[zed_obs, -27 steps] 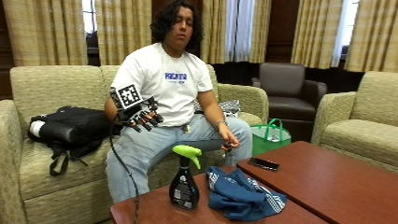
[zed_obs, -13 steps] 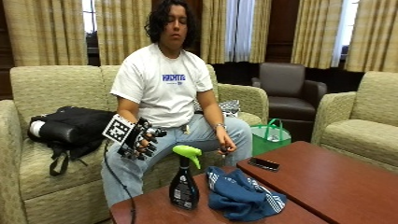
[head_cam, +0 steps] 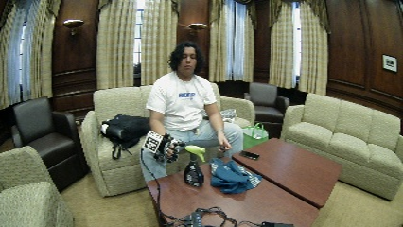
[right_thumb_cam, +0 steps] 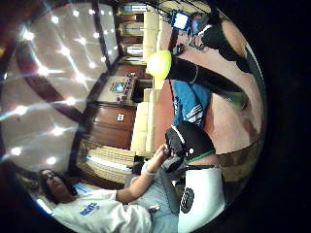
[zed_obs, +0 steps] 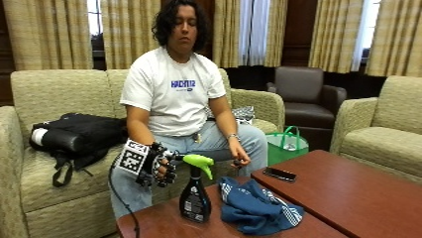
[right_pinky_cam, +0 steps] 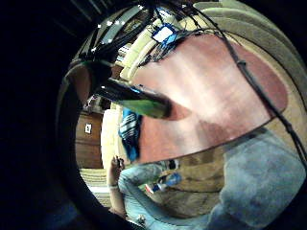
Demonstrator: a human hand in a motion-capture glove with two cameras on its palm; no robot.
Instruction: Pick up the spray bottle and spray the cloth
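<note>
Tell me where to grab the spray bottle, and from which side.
Grip the spray bottle at its narrow neck under the green head, coming from the back, where the right hand is. It stands upright, and the nozzle points toward the cloth.

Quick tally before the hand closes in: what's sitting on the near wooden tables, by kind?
Spray bottles: 1, a dark plastic spray bottle with a lime green trigger head.
Cloths: 1, a crumpled blue cloth with white stripes.
Phones: 1, a flat black phone.
Cable bundles: 1, a tangle of black cables at the near table edge.
Total: 4.
</note>
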